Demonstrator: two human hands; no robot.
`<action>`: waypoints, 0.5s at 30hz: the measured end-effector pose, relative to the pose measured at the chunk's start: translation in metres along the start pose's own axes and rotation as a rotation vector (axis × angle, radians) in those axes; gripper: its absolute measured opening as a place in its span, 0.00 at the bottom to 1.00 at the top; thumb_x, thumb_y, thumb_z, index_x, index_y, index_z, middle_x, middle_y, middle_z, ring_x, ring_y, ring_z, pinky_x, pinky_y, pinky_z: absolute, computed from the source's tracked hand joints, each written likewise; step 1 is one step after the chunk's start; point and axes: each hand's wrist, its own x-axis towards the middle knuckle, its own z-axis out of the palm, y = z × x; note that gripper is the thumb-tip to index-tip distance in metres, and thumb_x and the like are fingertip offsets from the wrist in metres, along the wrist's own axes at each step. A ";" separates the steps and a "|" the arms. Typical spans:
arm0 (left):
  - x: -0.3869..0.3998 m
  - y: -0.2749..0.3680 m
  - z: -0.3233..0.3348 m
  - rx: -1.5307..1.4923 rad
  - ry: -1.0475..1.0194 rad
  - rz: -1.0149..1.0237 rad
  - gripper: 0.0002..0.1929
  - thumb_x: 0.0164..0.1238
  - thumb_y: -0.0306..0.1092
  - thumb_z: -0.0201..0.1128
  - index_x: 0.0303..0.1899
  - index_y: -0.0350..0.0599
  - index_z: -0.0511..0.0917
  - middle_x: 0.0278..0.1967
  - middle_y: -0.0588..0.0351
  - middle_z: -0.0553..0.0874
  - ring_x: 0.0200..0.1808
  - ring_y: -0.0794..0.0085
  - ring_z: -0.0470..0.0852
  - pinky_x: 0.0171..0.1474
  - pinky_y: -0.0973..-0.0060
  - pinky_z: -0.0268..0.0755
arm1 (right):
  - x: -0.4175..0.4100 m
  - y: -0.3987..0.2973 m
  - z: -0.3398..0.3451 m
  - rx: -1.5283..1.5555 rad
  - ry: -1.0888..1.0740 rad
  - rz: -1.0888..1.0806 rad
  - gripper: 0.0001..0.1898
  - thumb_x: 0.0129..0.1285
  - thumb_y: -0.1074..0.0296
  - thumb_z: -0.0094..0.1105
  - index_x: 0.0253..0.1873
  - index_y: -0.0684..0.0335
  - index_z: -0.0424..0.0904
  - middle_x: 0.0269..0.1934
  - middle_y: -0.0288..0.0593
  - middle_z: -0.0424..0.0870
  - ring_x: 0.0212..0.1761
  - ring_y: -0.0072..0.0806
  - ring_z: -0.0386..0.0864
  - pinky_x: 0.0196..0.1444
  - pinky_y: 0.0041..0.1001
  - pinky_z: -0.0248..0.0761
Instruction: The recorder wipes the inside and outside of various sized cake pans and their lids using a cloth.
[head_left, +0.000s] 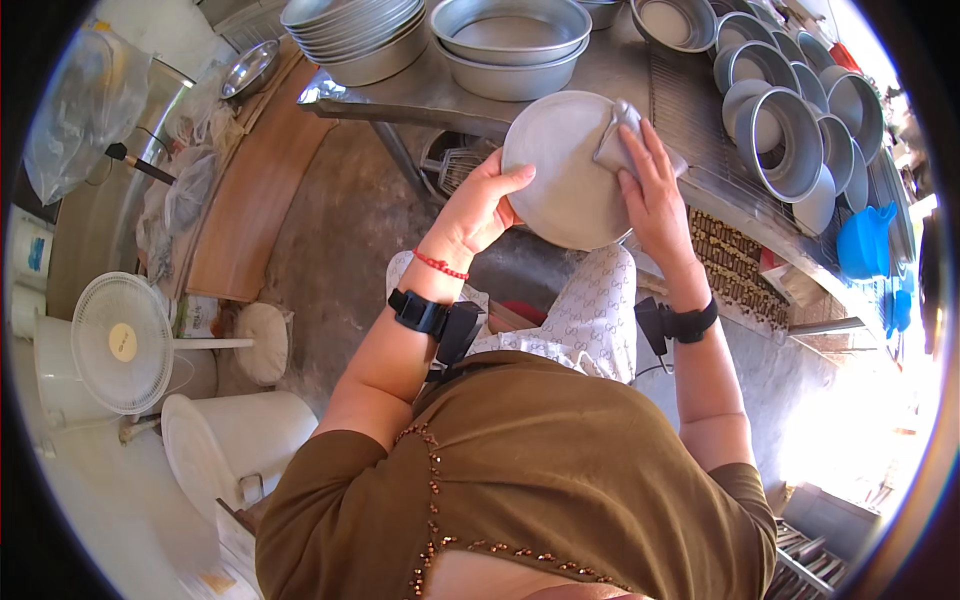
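A round metal disc, perhaps the base of a cake pan, is held up above my knees, its flat face turned towards me. My left hand grips its left edge, thumb on the face and fingers behind. At the upper right of the disc, my right hand presses a folded grey cloth against the surface. Two round aluminium cake pans, one set in the other, stand on the metal table just beyond the disc.
Stacked pans stand at the table's far left. Rings and discs lean in rows on a wire rack at right, near a blue plastic jug. A whisk is under the table. A fan and a white bin are at left.
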 end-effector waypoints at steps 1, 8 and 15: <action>-0.004 0.002 0.001 0.041 -0.024 0.015 0.23 0.77 0.33 0.61 0.69 0.45 0.70 0.62 0.54 0.81 0.65 0.63 0.80 0.64 0.56 0.76 | 0.006 -0.003 -0.004 0.150 0.051 0.051 0.29 0.70 0.71 0.56 0.76 0.50 0.68 0.77 0.53 0.63 0.75 0.53 0.66 0.74 0.42 0.64; -0.024 0.019 0.002 0.145 -0.049 0.121 0.25 0.74 0.34 0.66 0.69 0.46 0.71 0.63 0.57 0.81 0.66 0.67 0.78 0.67 0.61 0.73 | 0.033 -0.017 -0.040 1.218 -0.190 0.448 0.26 0.69 0.65 0.67 0.69 0.68 0.74 0.57 0.41 0.84 0.59 0.26 0.79 0.64 0.27 0.70; -0.022 0.015 -0.004 0.297 0.087 0.203 0.25 0.79 0.41 0.61 0.70 0.46 0.68 0.65 0.55 0.79 0.67 0.67 0.77 0.66 0.63 0.73 | 0.017 -0.034 -0.032 1.165 -0.186 0.403 0.22 0.68 0.69 0.67 0.65 0.67 0.78 0.52 0.38 0.86 0.56 0.25 0.81 0.59 0.26 0.73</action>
